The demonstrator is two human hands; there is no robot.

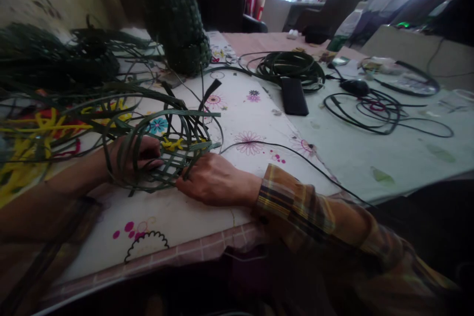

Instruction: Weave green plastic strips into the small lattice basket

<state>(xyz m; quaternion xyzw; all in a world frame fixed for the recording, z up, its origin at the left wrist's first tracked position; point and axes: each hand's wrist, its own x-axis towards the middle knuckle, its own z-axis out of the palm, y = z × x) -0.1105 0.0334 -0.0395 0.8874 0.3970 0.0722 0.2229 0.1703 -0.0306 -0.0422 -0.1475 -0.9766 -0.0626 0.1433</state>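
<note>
A half-woven piece of dark green strips [172, 164] lies on the flowered tablecloth, with long loose ends looping up around it. Bits of yellow strip [173, 144] are worked in along its far side. My left hand [142, 153] is closed at the piece's left edge, partly behind the curved strips. At the right edge my right hand [207, 177] has its fingers pinched on the weave. Fingertips of both hands are partly hidden by strips and knuckles.
A tall woven green basket [177, 24] stands behind the work. Yellow strips [29, 158] are heaped at left. Beyond, right, lie a coil of green strip [291, 69], a black phone [294, 96], black cables [363, 113] and a plastic bottle [344, 27].
</note>
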